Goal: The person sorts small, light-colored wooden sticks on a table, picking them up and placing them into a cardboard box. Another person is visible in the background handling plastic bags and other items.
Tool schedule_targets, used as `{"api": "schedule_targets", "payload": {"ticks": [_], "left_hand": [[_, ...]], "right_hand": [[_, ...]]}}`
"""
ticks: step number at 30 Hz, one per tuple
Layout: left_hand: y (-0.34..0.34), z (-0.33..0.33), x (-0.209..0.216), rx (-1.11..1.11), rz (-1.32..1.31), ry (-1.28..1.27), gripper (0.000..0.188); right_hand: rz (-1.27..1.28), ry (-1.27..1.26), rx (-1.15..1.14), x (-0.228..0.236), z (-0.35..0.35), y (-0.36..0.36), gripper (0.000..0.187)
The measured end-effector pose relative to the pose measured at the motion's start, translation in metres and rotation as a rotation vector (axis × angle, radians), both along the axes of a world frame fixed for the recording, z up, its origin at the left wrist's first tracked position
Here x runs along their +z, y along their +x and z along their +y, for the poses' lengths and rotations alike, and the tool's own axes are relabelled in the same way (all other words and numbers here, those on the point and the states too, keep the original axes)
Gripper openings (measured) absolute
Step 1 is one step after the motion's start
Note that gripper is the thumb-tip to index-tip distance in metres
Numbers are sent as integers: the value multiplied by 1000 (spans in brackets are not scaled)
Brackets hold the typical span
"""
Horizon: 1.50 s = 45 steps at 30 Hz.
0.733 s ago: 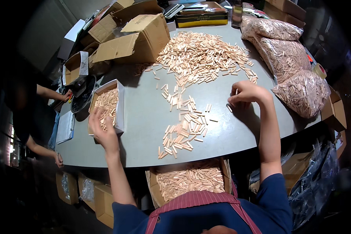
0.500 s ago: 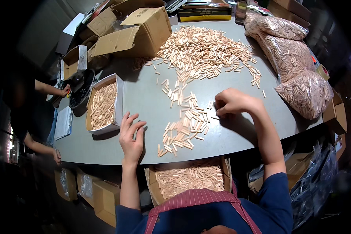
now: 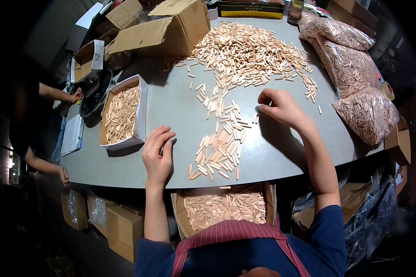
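Many short wooden dowel pins lie on the grey table: a big heap of dowel pins (image 3: pixel 252 53) at the back and a looser strip of dowel pins (image 3: pixel 224 143) running toward me. My right hand (image 3: pixel 284 111) hovers right of the strip, fingers bent and apart, with a couple of dowel pins (image 3: pixel 255 118) just beside its fingertips. No held pin shows in it. My left hand (image 3: pixel 158 152) is at the strip's left, fingers loosely curved and empty. Below the front edge, a cardboard box (image 3: pixel 270 207) at my lap holds many pins. One dowel pin (image 3: pixel 224 187) shows at that edge.
A white box (image 3: pixel 143 111) full of pins stands left. Large cardboard boxes (image 3: pixel 185 32) are behind it. Clear bags of pins (image 3: pixel 365 113) line the right side. Another person's hand (image 3: pixel 76 95) is at a dark bowl (image 3: pixel 97 101) on the far left.
My right hand has moved up and its fingers have spread. Some pins near the front have shifted, and one now shows at the table edge. My left hand stays in about the same place.
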<state>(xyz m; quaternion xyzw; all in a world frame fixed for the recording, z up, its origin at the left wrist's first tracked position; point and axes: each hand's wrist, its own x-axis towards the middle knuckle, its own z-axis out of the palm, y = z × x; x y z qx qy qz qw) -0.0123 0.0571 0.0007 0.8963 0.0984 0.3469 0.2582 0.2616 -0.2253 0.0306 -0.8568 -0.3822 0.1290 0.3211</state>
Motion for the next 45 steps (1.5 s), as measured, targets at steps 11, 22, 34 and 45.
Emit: {"api": "schedule_targets", "payload": {"ticks": [11, 22, 34, 45], "left_hand": [[4, -3, -5, -123, 80, 128, 17], [3, -5, -2, -129, 93, 109, 20], [4, -6, -5, -136, 86, 144, 20], [12, -40, 16, -216, -25, 51, 26]], "right_hand": [[449, 121, 504, -6, 19, -44, 20], [353, -82, 398, 9, 10, -28, 30], [92, -17, 512, -8, 24, -53, 22], [-250, -27, 484, -4, 16, -60, 22]]}}
